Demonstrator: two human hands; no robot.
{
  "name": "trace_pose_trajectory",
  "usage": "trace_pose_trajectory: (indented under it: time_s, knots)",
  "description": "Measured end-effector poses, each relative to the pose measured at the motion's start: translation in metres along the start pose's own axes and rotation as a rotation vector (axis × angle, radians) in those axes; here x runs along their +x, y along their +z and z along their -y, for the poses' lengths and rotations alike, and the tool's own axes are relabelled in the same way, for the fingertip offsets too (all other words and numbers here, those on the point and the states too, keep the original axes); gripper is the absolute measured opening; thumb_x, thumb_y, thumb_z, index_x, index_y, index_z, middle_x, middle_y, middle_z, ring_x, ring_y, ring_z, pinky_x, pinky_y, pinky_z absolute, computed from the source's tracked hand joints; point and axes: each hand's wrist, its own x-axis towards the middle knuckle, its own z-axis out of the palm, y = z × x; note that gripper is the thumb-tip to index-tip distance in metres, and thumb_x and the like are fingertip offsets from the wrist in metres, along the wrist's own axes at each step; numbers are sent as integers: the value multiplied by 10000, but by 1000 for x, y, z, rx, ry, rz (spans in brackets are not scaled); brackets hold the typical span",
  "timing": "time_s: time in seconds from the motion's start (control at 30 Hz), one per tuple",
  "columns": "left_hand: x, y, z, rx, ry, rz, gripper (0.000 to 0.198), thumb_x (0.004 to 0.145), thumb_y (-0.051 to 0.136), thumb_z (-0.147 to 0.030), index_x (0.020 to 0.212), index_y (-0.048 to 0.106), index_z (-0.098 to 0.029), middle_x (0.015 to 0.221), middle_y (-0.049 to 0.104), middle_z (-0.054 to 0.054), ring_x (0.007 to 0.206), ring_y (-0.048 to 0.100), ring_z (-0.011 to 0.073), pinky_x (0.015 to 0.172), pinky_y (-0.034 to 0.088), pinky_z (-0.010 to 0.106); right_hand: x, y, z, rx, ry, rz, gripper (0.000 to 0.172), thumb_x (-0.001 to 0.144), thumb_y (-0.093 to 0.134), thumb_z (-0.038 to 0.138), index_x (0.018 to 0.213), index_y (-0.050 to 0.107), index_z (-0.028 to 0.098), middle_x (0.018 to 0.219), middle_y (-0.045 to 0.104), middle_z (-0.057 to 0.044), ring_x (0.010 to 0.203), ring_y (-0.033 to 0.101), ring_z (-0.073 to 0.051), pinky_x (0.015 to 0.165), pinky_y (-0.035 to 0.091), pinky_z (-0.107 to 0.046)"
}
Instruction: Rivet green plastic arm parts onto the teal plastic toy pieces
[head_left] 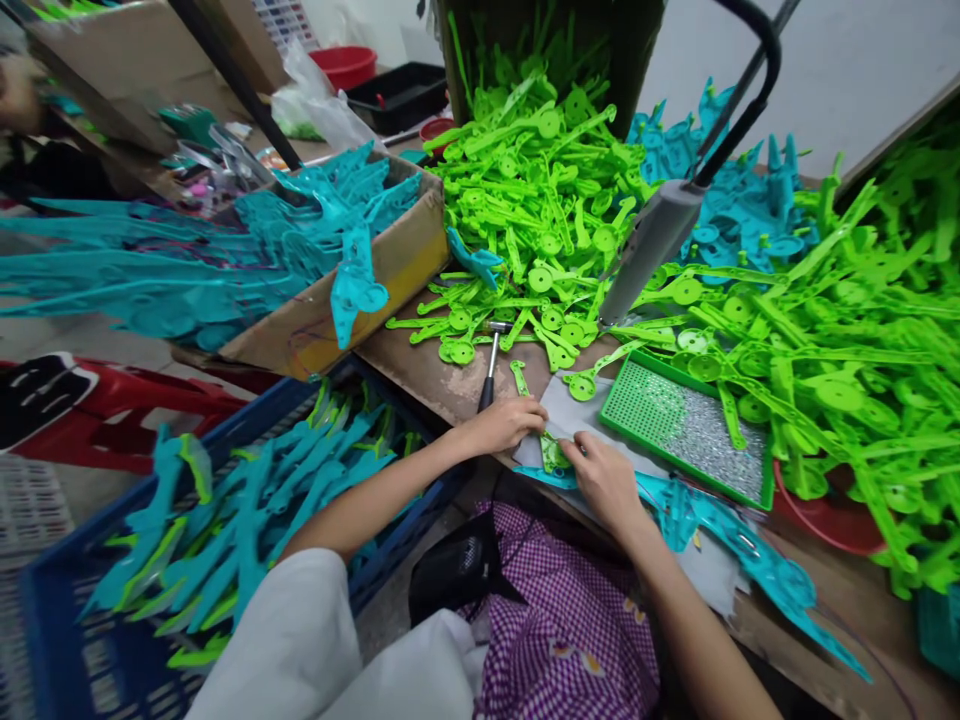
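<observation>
At the table's front edge, my left hand (514, 422) is closed with its fingertips on the upper end of a lime-green plastic part (553, 456). My right hand (604, 478) is pinched at that part's right side; whatever lies between its fingertips is too small to make out. Beneath both hands runs a long turquoise plastic piece (757, 545), stretching off to the right. A small hammer (491, 375) with a dark handle lies just beyond my left hand. Another slim green piece (519, 378) lies close to my fingers.
A green tray (611, 400) of small metal fasteners sits right of my hands. Heaped green parts (540, 200) cover the back and right. A grey post (651, 250) rises from the table. Turquoise parts fill a cardboard box (405, 245) and a blue crate (52, 610) at left.
</observation>
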Motion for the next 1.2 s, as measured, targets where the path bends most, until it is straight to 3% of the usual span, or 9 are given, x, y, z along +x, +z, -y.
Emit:
trace_pose_trajectory:
  time_s: [0.17, 0.3, 0.67, 0.97, 1.07, 1.2]
  knots:
    - [-3, 1, -2, 149, 8, 43, 281, 853, 464, -51, 940, 688, -196, 1113, 665, 54, 1072, 607, 167, 1120, 328, 411, -3, -2, -3, 9, -84, 19, 312, 895, 463, 84, 1158, 591, 192, 1001, 636, -60, 814, 580, -163, 681, 379, -276]
    - [-4, -1, -4, 205, 23, 70, 272, 852, 472, -57, 967, 674, -199, 1112, 665, 48, 1082, 604, 166, 1135, 303, 431, -12, -2, -6, 59, -20, 25, 331, 892, 435, 68, 1165, 580, 186, 1015, 636, -56, 733, 592, -140, 629, 398, -259]
    - [-1, -5, -5, 178, -8, 80, 280, 871, 446, -69, 965, 672, -204, 1112, 667, 43, 1080, 603, 162, 1147, 254, 472, -35, -10, -11, 50, 67, 84, 344, 906, 436, 107, 1204, 575, 206, 1081, 612, -74, 758, 631, -138, 592, 426, -239]
    - [1, -7, -7, 155, -50, 96, 277, 865, 448, -71, 949, 673, -208, 1130, 656, 45, 1078, 604, 161, 1149, 242, 496, -32, -32, -8, 98, 164, 280, 353, 920, 429, 170, 1239, 556, 252, 1118, 591, -79, 888, 632, -169, 533, 388, -238]
    - [1, -11, -9, 140, -57, 71, 256, 870, 453, -77, 919, 677, -192, 1174, 631, 76, 1120, 583, 181, 1130, 280, 503, -31, -34, -6, 124, 197, 294, 359, 928, 419, 170, 1249, 552, 261, 1116, 587, -77, 899, 631, -165, 541, 387, -236]
    - [4, -12, -29, 156, -77, -67, 234, 863, 475, -82, 940, 676, -173, 1245, 579, 114, 1179, 542, 210, 1123, 287, 514, -29, -35, -7, 134, 212, 320, 348, 929, 422, 175, 1235, 566, 259, 1110, 584, -78, 888, 628, -168, 547, 386, -237]
